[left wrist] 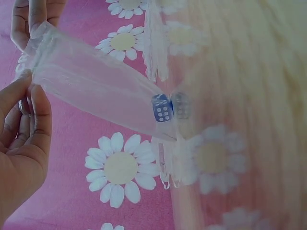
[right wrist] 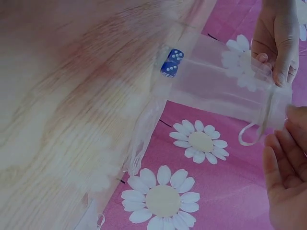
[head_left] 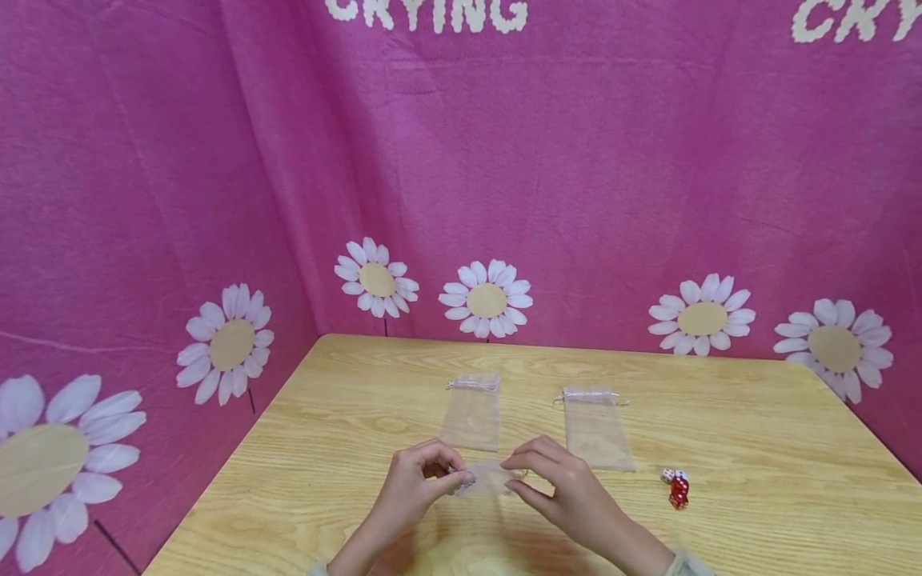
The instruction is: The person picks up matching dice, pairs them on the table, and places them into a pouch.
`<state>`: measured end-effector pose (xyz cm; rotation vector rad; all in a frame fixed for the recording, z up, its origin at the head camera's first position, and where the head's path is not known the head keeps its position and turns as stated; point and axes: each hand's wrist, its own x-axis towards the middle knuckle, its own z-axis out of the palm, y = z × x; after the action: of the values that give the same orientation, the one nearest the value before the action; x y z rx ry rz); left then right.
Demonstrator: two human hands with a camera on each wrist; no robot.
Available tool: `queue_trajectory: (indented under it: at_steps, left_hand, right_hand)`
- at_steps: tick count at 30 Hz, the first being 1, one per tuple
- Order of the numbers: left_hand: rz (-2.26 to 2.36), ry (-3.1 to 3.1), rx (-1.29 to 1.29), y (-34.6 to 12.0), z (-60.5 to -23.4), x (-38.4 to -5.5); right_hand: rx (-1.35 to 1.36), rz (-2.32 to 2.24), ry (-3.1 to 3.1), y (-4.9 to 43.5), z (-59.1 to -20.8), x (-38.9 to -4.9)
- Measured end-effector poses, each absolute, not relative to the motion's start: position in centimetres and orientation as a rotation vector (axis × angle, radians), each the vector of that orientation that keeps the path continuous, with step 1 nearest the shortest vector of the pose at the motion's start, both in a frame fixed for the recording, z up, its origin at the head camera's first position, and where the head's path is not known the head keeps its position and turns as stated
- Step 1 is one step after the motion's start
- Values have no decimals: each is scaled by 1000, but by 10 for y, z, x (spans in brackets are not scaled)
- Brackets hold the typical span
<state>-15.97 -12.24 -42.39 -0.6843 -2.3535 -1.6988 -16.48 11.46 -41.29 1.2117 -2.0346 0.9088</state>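
A small sheer drawstring bag [head_left: 484, 478] is held between the two hands above the table. My left hand [head_left: 420, 482] pinches its mouth at the left edge between thumb and fingers. At the right side my right hand [head_left: 569, 488] has thumb and index finger apart, close to the bag's mouth and a drawstring loop [right wrist: 249, 134]. At least one blue die [left wrist: 162, 108] with white pips lies in the bottom of the bag; the right wrist view also shows this blue die [right wrist: 172, 63] through the fabric.
Two more sheer bags lie flat on the wooden table [head_left: 346, 448] beyond the hands, a left bag [head_left: 471, 416] and a right bag [head_left: 596, 428]. Right of the hands sit red dice [head_left: 679, 490] and white dice [head_left: 668, 475]. A pink flowered cloth [head_left: 576, 176] hangs behind.
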Motion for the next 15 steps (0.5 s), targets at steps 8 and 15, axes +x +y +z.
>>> queue_trajectory:
  at_steps: [8,15]
  left_hand:
    - [-1709,-2325,-741,-121,-423,-160]
    - [-1723,-2309,-757,-120,-424,-159]
  right_hand:
    - [1116,989,-2003,123,-414,-164]
    - [1063,1095,-2022,136,-420,-165]
